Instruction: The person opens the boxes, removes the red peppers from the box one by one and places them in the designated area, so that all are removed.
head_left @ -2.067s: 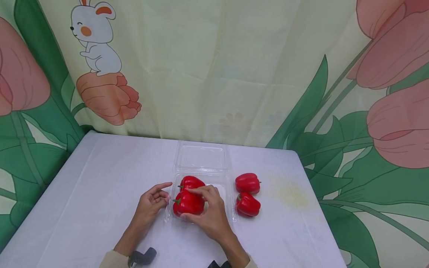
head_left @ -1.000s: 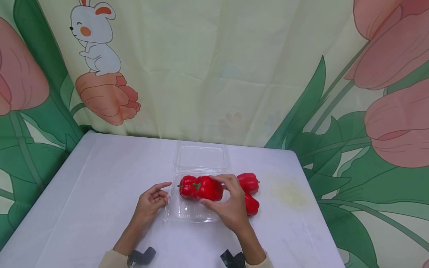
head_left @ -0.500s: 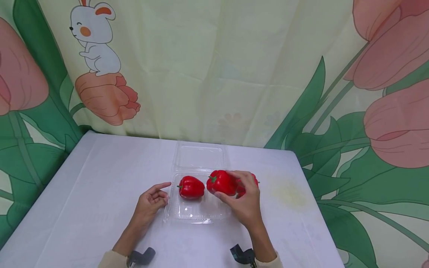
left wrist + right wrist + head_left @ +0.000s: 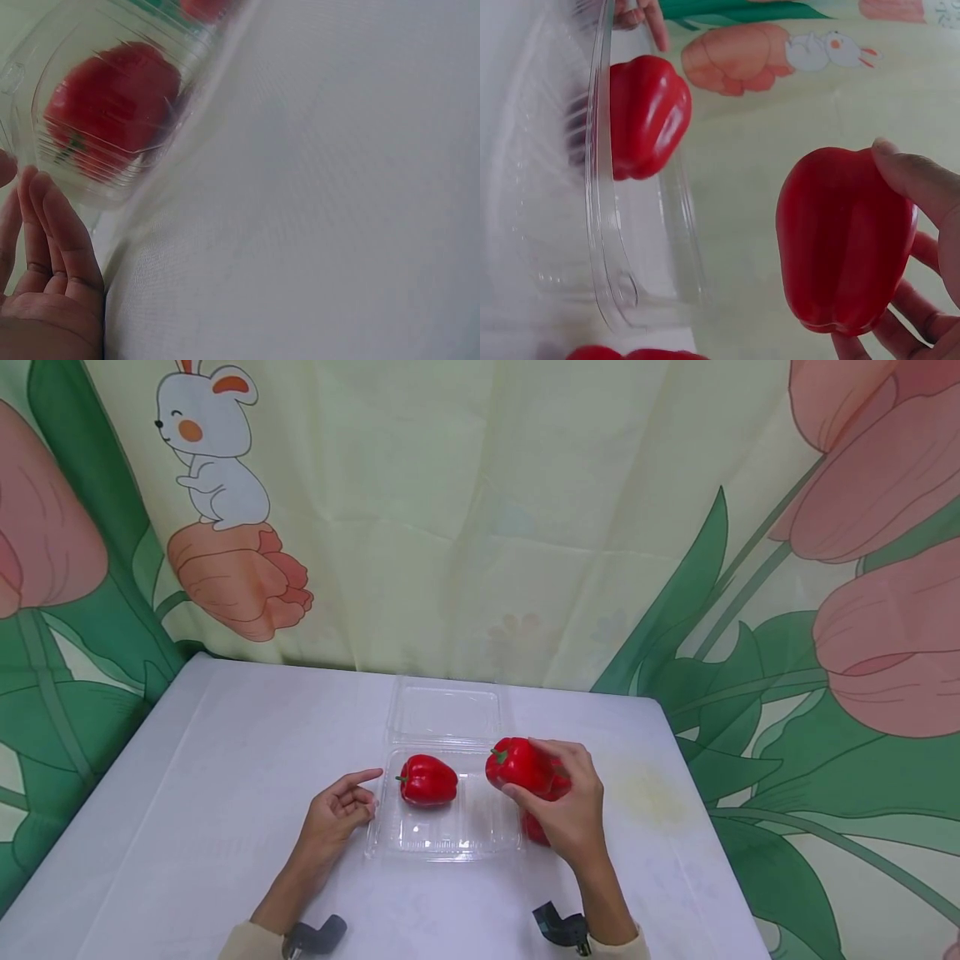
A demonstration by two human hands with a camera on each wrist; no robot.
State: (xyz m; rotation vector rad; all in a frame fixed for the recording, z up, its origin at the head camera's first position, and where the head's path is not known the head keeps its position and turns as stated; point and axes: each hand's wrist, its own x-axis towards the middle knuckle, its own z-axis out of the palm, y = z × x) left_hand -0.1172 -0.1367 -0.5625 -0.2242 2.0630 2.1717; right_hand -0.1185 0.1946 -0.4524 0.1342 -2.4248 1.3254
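Note:
My right hand [image 4: 572, 802] grips a red bell pepper [image 4: 517, 764] between thumb and fingers, raised above the right side of a clear plastic clamshell box [image 4: 450, 839]. A second red bell pepper [image 4: 427, 781] lies in the box's left half, its green stem to the left. My left hand [image 4: 341, 814] is at the box's left edge, index finger extended to the rim; in the left wrist view its fingers [image 4: 67, 232] look fairly straight. Right of the box, two more red bell peppers [image 4: 535, 832] are partly hidden behind my right hand.
The box's clear lid [image 4: 448, 710] lies folded back, away from me. All stands on a white-covered table [image 4: 247, 760], with a printed curtain [image 4: 480, 527] hanging behind its far edge. A dark camera mount [image 4: 318, 935] sits at my left wrist.
My right hand has lifted the bell pepper from the box's front left and carried it rightward and slightly away from me. The left hand has stayed at the box's edge.

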